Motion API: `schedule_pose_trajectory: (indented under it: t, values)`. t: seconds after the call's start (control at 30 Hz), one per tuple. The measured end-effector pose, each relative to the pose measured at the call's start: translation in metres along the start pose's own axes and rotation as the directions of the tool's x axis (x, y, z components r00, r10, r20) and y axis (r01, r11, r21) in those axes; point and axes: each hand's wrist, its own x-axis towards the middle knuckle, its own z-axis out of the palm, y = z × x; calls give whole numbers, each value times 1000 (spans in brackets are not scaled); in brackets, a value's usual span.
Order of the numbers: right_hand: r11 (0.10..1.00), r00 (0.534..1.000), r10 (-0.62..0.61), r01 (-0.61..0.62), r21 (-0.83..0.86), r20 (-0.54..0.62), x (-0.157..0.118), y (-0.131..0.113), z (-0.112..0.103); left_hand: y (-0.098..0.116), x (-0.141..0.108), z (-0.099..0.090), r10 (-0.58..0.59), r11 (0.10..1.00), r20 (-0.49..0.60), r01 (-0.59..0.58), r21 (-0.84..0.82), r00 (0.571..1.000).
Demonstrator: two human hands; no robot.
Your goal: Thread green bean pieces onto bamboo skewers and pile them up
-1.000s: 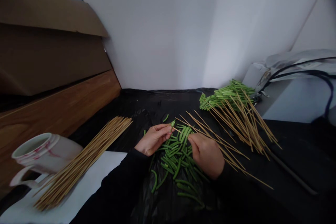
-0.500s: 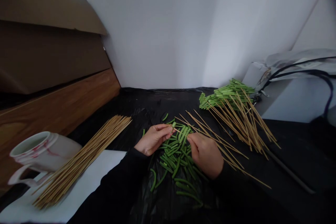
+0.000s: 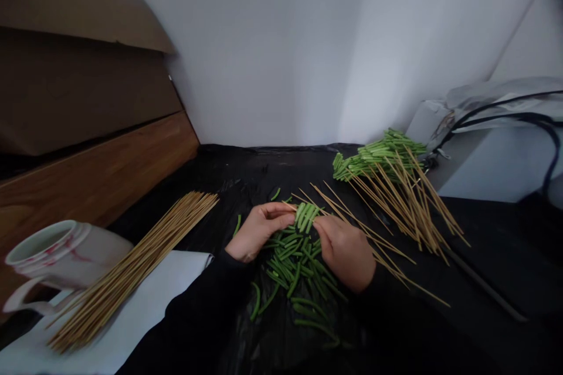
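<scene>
Between my two hands, several cut green bean pieces sit side by side across a thin wooden skewer. My left hand is closed in a pinch at the skewer's left end, by the leftmost piece. On the other side, the fingers of my right hand are wrapped round the skewer close to the rightmost piece. Below the hands lies a loose heap of green bean pieces on black plastic sheeting. Loose skewers lie just beyond my right hand.
At the left, a bundle of skewers rests on white paper beside a tipped white mug. Filled skewers of green beans are stacked at the back right. A cardboard box and black cables flank the white wall.
The bean piece at my left fingertips has joined the row on the skewer. The row now lies flat between my hands, and my left fingers have shifted to the skewer's end.
</scene>
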Motion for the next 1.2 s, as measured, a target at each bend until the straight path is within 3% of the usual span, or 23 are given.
schedule_pose_trajectory:
  t: [0.13,0.2,0.37,0.5,0.63,0.77,1.03,1.2]
  values:
    - [985,994,-19,0,-172,-109,2,15,-4,6,2,-10,91,976,-144,-60,207,985]
    - [971,989,-18,-17,-238,-144,3,22,-6,5,4,-13,153,933,-143,-95,346,978]
    - [944,983,-13,-47,-326,-181,6,32,-11,-10,5,-13,211,728,63,-200,655,975]
    - [940,976,20,-93,-328,-219,9,38,-16,-13,1,-6,256,572,194,-311,759,947]
    - [941,975,53,-120,-316,-214,10,40,-19,-11,-7,13,315,472,388,-497,728,866]
    - [939,979,50,-113,-324,-197,10,38,-20,-12,-15,26,226,408,555,-595,692,801]
    - [947,985,60,-108,-303,-164,9,36,-18,-11,-15,22,177,274,569,-596,755,803]
    - [952,986,70,-112,-284,-152,10,35,-20,-12,-9,13,311,206,377,-449,869,873]
